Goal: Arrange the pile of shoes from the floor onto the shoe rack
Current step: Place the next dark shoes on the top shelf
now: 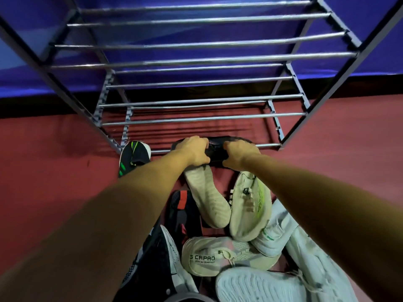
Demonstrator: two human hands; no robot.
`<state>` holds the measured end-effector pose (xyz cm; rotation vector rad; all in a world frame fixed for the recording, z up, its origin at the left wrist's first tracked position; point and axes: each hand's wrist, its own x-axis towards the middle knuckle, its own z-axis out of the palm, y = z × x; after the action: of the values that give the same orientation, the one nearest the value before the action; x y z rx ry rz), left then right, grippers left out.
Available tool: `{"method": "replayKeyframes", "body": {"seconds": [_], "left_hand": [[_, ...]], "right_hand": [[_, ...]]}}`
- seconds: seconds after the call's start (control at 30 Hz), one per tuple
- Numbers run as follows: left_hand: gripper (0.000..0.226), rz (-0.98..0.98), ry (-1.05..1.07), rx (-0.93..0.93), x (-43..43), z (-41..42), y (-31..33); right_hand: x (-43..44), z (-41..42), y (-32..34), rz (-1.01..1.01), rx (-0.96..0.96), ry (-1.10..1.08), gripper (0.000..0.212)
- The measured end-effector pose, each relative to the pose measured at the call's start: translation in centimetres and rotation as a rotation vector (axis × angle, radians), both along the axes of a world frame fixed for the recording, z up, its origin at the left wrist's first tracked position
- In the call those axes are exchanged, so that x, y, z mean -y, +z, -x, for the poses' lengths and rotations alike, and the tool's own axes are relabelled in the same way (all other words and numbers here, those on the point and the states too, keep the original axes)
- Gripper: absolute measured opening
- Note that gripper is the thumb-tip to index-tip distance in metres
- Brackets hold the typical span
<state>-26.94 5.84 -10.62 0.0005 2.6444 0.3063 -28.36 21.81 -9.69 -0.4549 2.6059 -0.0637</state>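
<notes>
So this looks like the placing step. Both hands are on one black shoe (216,152) right at the front edge of the shoe rack's (196,118) lowest shelf, over the front rail (269,145). The left hand (193,150) grips one end and the right hand (238,154) grips the other, with the fingers (200,141) curled round the shoe on both sides.

The shoe lies sideways. Its long axis runs left to right along the front rail instead of pointing into the rack. Can't tell which end is the toe, since the hands cover both ends. Also can't say whether it's resting on the rail or held just above it.

Next move, I'd guess, is to set it down so it bridges at least two rails and doesn't slip through a gap. Maybe turn it toe-in to save room.

Most of the shoes lie in the pile (218,256) on the floor nearer the person, so I'd say the job has barely begun. A black shoe with green stripes (134,155) sits on the floor by the rack's front left leg.
</notes>
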Motion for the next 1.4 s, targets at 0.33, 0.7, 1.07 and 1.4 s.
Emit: {"method": "replayKeyframes", "body": {"seconds": [0.33,0.7,1.07,1.4], "left_hand": [[0.024,0.006,0.024,-0.111,-1.3,-1.0,-0.6],[0.009,0.081,-0.048,-0.100,-2.3,-6.6,8.6],[0.043,0.217,0.082,-0.462,-3.2,-13.2,23.8],[0.020,-0.052,0.012,-0.820,-1.0,-15.6,28.5]], "right_hand": [[-0.5,-0.9,-0.8,0.020,-0.124,0.000,0.027],[-1.6,-5.2,9.1,0.046,-0.053,0.061,0.028],[-0.7,-12.0,24.8,0.379,0.007,-0.040,0.019],[-2.7,-13.8,29.9,0.468,-0.320,-0.159,0.017]]}}
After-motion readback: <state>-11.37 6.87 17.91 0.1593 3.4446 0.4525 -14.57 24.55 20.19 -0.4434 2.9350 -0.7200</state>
